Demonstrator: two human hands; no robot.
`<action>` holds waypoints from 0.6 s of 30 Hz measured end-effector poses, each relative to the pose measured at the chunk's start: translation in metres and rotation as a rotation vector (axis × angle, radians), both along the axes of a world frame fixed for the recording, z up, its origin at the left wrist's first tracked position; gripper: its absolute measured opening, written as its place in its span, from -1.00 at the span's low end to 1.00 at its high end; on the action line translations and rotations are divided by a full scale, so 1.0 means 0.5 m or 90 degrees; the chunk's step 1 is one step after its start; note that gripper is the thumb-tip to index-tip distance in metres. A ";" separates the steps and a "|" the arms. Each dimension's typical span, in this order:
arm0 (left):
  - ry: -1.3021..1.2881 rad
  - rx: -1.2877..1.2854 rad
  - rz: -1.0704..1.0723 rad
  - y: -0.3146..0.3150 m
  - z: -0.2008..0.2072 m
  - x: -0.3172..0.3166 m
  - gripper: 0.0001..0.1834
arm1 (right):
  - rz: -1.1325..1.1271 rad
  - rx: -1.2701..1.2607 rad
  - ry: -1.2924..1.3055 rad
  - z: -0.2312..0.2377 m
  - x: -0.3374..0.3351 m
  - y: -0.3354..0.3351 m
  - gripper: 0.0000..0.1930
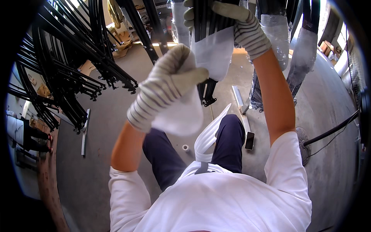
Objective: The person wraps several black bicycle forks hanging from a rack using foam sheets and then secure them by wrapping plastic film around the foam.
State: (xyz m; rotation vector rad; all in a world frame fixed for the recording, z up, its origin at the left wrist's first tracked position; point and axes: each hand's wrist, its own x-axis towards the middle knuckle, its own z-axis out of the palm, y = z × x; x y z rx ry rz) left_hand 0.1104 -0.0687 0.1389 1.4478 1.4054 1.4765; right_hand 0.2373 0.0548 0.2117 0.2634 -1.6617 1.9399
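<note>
A bundle of black metal bars [210, 21] hangs upright in front of me, with white foam wrap [213, 52] around its lower part. My right hand [249, 29], in a striped glove, grips the bundle above the wrap; its thumb lies across the front and its fingertips show at the left side. Left of the bundle, my gloved left hand [164, 87] is closed on a loose white foam sheet [181, 116], thumb toward the bars. The sheet droops below the hand, slightly blurred. Bar ends stick out under the wrap.
Many black metal frames [65, 58] hang at the left. Wrapped bundles [303, 54] hang at the right. On the floor lie a metal rail [237, 96], a phone [250, 141] and a small white roll [185, 147]. A black pole [328, 129] slants at the right.
</note>
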 end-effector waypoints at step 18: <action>-0.178 0.161 0.096 -0.034 -0.068 -0.011 -0.78 | -0.285 0.115 -0.047 -0.021 -0.189 -0.105 -0.84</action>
